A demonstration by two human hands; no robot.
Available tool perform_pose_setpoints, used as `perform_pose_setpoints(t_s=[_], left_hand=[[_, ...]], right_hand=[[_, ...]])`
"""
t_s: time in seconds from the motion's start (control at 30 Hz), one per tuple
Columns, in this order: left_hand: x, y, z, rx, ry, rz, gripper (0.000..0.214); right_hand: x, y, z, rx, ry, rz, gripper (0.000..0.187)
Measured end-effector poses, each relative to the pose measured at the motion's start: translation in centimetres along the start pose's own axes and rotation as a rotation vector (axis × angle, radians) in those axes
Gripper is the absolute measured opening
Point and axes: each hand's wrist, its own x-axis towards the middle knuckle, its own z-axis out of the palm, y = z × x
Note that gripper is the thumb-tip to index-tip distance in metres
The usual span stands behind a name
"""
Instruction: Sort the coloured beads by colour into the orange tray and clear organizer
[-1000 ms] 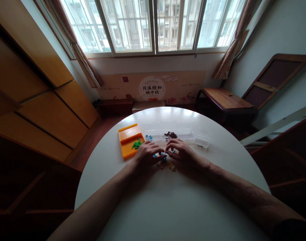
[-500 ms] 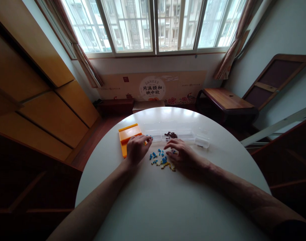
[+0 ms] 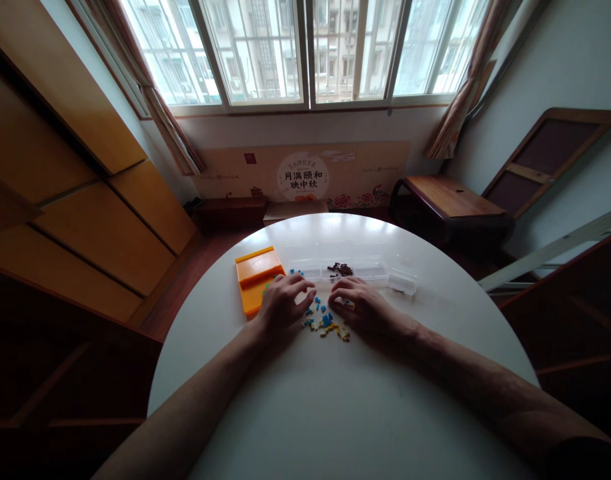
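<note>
In my head view, the small toy pieces lie loose on the white table (image 3: 330, 413), just in front of and between the two hands. The blue pieces (image 3: 326, 320) are tiny and knobbly, some bunched together and some scattered singly; the yellow pieces (image 3: 331, 329) lie among and just nearer the person than them, in a ragged line. At this size I can't make out studs or joints.

The left hand (image 3: 282, 301) is bent over the near right part of the orange tray (image 3: 257, 268), hiding most of the green pieces (image 3: 266, 289). A gap shows between its thumb and forefinger, but I can't tell whether the tips pinch anything. The right hand (image 3: 356, 303) rests by the pile with fingers curled, thumb and forefinger near each other — again, I can't tell if something is held.

Beyond the hands, the clear box (image 3: 371, 269) holds dark brown pieces (image 3: 341, 269), with a small clear container (image 3: 402, 283) at its right. I read the room as tight between the hands, but broad toward the person: tabletop stretches between the forearms — and out to the curved edge on the right.
</note>
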Motion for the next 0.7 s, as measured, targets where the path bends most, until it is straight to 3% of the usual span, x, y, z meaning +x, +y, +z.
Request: perform_pose_setpoints(t_s=[0.23, 0.7], left_hand=[[-0.4, 0.1, 0.8, -0.076, -0.11, 0.184, 0.017], [0.4, 1.8, 0.6, 0.008, 0.064, 0.297, 0.02]], right_hand=[[-0.1, 0.5, 0.2, -0.021, -0.012, 0.0, 0.006], [0.3, -0.4, -0.7, 0.237, 0.062, -0.079, 0.011]])
